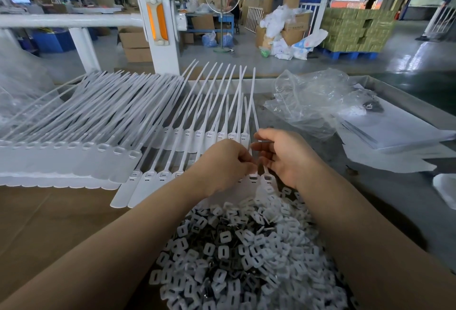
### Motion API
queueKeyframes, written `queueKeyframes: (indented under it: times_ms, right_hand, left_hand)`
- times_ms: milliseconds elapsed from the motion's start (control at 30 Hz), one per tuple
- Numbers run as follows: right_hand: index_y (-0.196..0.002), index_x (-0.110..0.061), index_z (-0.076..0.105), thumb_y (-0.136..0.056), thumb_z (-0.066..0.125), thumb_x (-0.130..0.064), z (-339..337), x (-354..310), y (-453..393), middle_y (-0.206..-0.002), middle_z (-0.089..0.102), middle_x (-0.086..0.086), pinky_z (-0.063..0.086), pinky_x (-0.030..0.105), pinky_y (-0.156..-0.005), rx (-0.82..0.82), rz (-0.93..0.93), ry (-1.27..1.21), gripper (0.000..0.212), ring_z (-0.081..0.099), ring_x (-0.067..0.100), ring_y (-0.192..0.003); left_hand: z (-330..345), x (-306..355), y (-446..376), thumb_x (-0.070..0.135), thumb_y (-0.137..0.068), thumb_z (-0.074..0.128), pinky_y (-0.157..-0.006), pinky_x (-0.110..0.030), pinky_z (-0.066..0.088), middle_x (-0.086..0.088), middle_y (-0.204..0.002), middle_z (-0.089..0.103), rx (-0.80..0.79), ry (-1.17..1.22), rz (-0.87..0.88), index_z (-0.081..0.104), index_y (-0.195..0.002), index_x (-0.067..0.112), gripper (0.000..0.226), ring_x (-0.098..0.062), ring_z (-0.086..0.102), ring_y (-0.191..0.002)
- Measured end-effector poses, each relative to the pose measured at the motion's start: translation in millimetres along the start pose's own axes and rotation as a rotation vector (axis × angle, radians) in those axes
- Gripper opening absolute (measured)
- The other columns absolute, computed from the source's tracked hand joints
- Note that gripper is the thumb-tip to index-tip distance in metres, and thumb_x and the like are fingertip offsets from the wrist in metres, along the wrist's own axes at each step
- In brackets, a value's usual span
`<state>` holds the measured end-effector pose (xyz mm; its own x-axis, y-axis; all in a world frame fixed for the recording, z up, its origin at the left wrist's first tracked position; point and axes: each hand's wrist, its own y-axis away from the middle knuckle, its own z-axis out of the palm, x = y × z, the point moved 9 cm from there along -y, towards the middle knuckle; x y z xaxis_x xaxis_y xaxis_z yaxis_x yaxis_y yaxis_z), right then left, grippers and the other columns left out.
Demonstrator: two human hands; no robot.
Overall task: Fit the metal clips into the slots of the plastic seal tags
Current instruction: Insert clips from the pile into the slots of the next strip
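Observation:
Rows of white plastic seal tags point(138, 186) with long thin tails lie fanned across the table, heads toward me. A heap of small white caps and dark metal clips point(237, 255) fills the near centre. My left hand point(222, 164) hovers over the nearest row with fingertips pinched together, apparently on a small piece that is hidden. My right hand point(283, 154) is beside it, fingers curled round the thin tail of a tag point(267, 179) whose head lies just below.
A crumpled clear plastic bag point(308, 102) and flat packets point(394, 129) lie at the right. A white post and rail point(158, 21) stand behind the table. More tags point(61, 156) are stacked thickly at the left. Brown cardboard point(49, 223) covers the near left.

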<state>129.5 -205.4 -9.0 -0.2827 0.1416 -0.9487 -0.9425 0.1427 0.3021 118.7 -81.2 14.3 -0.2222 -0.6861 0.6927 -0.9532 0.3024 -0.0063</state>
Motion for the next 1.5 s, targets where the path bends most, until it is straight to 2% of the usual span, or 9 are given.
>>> queueKeyframes:
  times_ms: [333, 433, 533, 700, 867, 967, 1100, 1300, 1500]
  right_hand:
    - [-0.103, -0.008, 0.064, -0.096, 0.059, -0.021, -1, 0, 0, -0.083, 0.066, 0.006, 0.047, 0.025, -0.062, 0.006, 0.003, 0.01, 0.015, 0.056, 0.017, -0.08]
    - [-0.106, -0.008, 0.065, -0.096, 0.059, -0.021, -2, 0, 0, -0.083, 0.067, 0.006, 0.049, 0.025, -0.063, 0.011, 0.0, 0.02, 0.018, 0.058, 0.017, -0.081]
    - [-0.108, -0.008, 0.065, -0.096, 0.059, -0.021, -2, 1, -1, -0.083, 0.068, 0.005, 0.049, 0.025, -0.064, 0.015, -0.002, 0.019, 0.018, 0.059, 0.017, -0.081]
    - [-0.107, -0.008, 0.065, -0.096, 0.059, -0.021, -1, 2, -2, -0.085, 0.068, 0.005, 0.048, 0.025, -0.062, 0.015, 0.001, 0.03, 0.018, 0.058, 0.017, -0.082]
    - [-0.106, -0.008, 0.064, -0.096, 0.059, -0.021, -1, 2, -2, -0.086, 0.068, 0.005, 0.048, 0.024, -0.062, 0.012, -0.001, 0.032, 0.017, 0.058, 0.016, -0.081]
    - [-0.104, -0.008, 0.064, -0.096, 0.058, -0.02, 0, 1, -3, -0.083, 0.067, 0.006, 0.05, 0.025, -0.065, -0.005, -0.003, 0.024, 0.016, 0.058, 0.017, -0.081]
    - [-0.096, -0.007, 0.065, -0.095, 0.059, -0.02, 0, 2, -3, -0.083, 0.066, 0.007, 0.053, 0.037, -0.08, -0.013, 0.009, 0.019, 0.015, 0.056, 0.023, -0.083]
    - [-0.087, -0.007, 0.068, -0.091, 0.062, -0.019, -2, 1, -3, -0.075, 0.067, 0.004, 0.051, 0.035, -0.074, 0.004, 0.017, 0.034, 0.015, 0.056, 0.022, -0.078]
    - [-0.092, -0.006, 0.065, -0.094, 0.058, -0.018, -1, 1, -1, -0.078, 0.065, 0.006, 0.049, 0.034, -0.074, -0.009, 0.009, 0.016, 0.013, 0.055, 0.023, -0.082]
  left_hand:
    - [-2, -1, 2, 0.025, -0.084, 0.074, -0.054, -0.021, 0.04, 0.003, -0.064, 0.065, -0.023, 0.032, -0.053, 0.077, -0.08, 0.016, 0.01, -0.007, 0.051, -0.053]
    - [0, -3, 1, 0.032, -0.079, 0.077, -0.074, -0.03, 0.046, 0.01, -0.061, 0.061, -0.022, -0.003, -0.094, 0.076, -0.078, 0.023, 0.009, -0.009, 0.053, -0.062]
    - [1, -11, 1, 0.036, -0.072, 0.082, -0.11, -0.05, 0.033, 0.004, -0.084, 0.067, -0.007, -0.026, -0.169, 0.069, -0.073, 0.026, 0.016, -0.024, 0.059, -0.102]
    - [2, -16, 3, 0.035, -0.066, 0.084, -0.11, -0.058, 0.034, -0.002, -0.098, 0.065, -0.029, 0.037, -0.237, 0.063, -0.071, 0.026, 0.023, -0.03, 0.053, -0.116]
    - [1, -15, 3, 0.035, -0.067, 0.085, -0.108, -0.058, 0.037, 0.003, -0.086, 0.064, -0.039, 0.065, -0.181, 0.065, -0.071, 0.026, 0.023, -0.032, 0.055, -0.11]
    - [-3, 0, 5, 0.029, -0.073, 0.085, -0.092, -0.038, 0.05, 0.007, -0.078, 0.06, -0.028, 0.026, 0.015, 0.069, -0.075, 0.028, 0.016, -0.023, 0.061, -0.092]
    - [5, 31, 18, 0.013, -0.081, 0.078, -0.076, -0.009, 0.042, 0.023, -0.091, 0.064, -0.133, 0.045, 0.341, 0.076, -0.082, 0.031, 0.018, 0.003, 0.058, -0.085]
    - [15, 43, 26, 0.014, -0.081, 0.079, -0.083, -0.007, 0.043, 0.017, -0.105, 0.068, -0.216, 0.017, 0.45, 0.08, -0.094, 0.025, 0.016, 0.006, 0.062, -0.094]
    - [10, 36, 22, 0.01, -0.085, 0.074, -0.08, -0.005, 0.043, 0.023, -0.089, 0.067, -0.119, 0.02, 0.393, 0.08, -0.09, 0.022, 0.014, 0.01, 0.061, -0.087]
